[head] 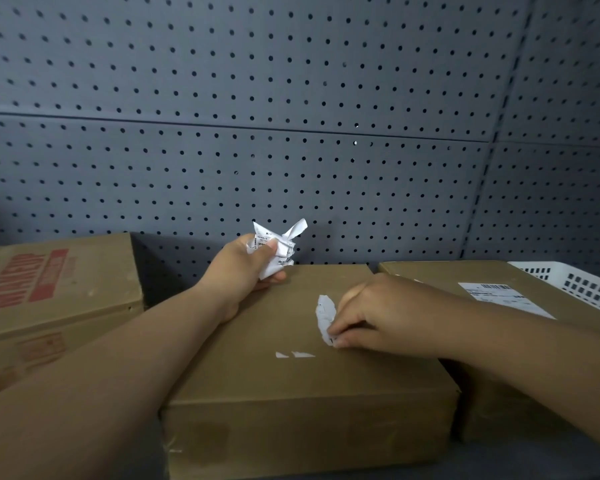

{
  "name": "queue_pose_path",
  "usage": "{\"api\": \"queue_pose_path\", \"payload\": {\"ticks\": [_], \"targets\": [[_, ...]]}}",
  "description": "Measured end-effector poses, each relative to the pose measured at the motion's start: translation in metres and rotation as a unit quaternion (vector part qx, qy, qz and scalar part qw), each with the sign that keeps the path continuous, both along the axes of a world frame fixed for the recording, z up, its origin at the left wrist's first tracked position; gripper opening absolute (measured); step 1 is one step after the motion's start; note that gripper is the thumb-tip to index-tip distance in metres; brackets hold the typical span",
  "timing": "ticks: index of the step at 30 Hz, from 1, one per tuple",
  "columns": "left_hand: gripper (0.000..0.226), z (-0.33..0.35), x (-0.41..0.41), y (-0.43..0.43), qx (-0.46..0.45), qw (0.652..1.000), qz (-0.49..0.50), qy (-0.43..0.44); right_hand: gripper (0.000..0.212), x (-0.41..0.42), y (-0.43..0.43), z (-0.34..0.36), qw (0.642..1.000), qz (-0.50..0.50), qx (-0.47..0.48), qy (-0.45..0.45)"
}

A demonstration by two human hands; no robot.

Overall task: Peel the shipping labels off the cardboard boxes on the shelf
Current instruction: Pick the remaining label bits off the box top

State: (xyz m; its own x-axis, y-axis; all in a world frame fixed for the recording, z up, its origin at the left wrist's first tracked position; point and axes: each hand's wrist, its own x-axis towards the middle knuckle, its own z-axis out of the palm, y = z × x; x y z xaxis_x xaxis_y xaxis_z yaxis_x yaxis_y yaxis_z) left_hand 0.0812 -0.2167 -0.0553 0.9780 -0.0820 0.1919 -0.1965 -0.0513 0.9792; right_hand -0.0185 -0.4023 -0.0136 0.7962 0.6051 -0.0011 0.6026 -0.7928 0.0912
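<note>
Left hand (243,268): fingers clamped on crumpled label (278,247), above middle box (291,358) rear edge | Right hand (378,313): fingers pinching label remnant (325,317) on middle box top | Intact label (503,299): right of middle box.

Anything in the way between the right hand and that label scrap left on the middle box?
Nothing visible. The right hand pinches the scrap at its near end, on the box top. The left hand holds the wad of peeled paper at the box's far edge, apart from it.
</note>
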Motion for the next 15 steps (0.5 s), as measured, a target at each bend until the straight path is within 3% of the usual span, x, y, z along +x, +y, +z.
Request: {"api": "queue_pose_path", "payload": {"ticks": [8, 15], "targets": [[0.014, -0.001, -0.001, -0.001, 0.002, 1.000, -0.008, -0.005, 0.030, 0.007, 0.011, 0.003, 0.992, 0.028, -0.117, -0.025], [0.013, -0.002, -0.002, -0.001, 0.005, 1.000, -0.016, -0.016, 0.028, 0.005, 0.014, 0.004, 0.995, 0.030, -0.095, -0.026]]}}
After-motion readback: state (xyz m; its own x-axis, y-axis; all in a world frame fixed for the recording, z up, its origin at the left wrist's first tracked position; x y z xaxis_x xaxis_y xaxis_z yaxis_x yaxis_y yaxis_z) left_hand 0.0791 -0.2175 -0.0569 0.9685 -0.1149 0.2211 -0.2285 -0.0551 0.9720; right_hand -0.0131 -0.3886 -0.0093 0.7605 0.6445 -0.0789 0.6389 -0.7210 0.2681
